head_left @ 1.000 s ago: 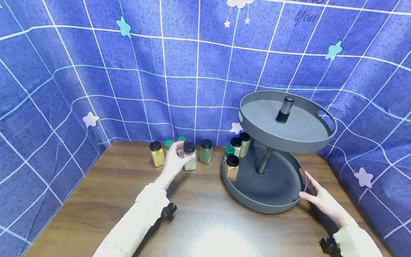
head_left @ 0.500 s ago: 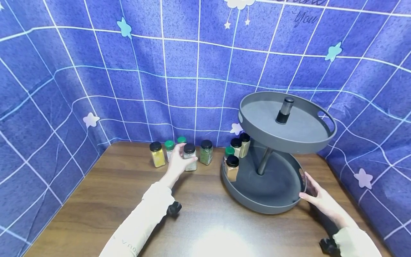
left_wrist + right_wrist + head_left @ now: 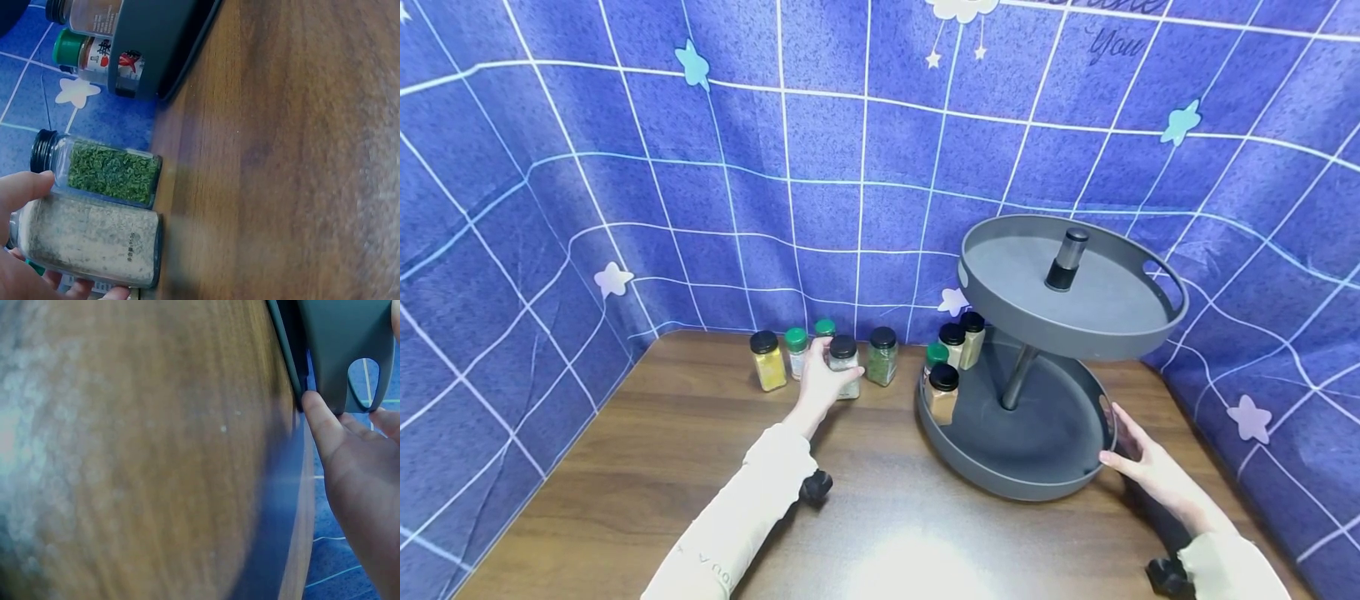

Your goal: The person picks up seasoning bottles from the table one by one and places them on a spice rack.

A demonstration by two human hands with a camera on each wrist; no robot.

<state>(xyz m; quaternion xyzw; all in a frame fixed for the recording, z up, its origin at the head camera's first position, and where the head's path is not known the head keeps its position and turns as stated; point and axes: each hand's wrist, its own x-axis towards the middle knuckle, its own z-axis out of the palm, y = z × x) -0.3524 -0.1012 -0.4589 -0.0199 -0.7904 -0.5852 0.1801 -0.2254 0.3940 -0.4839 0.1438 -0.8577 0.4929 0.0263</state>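
Note:
My left hand [image 3: 820, 381] is around a square glass spice jar [image 3: 94, 240] with a black lid and pale, speckled contents; the thumb lies on one side, the fingers on the other. Right beside it stands a jar of green dried herbs [image 3: 112, 172]. At the right, my right hand [image 3: 1150, 462] touches the outer wall of the lower tray of a dark grey two-tier rack [image 3: 1030, 487]. Its thumb and fingers are spread along the wall near the handle cut-out [image 3: 364, 381].
A yellow jar [image 3: 769, 368], a green-lidded jar [image 3: 797, 357] and another green-lidded jar [image 3: 825, 327] stand left of and behind my left hand. Several jars, one with orange-tan contents [image 3: 942, 407], are on the lower tray's left. The upper tray [image 3: 1105, 300] overhangs it.
My left hand has shifted slightly right and closed in around the pale spice jar, which stays in about the same place. My right hand and the rack have hardly moved.

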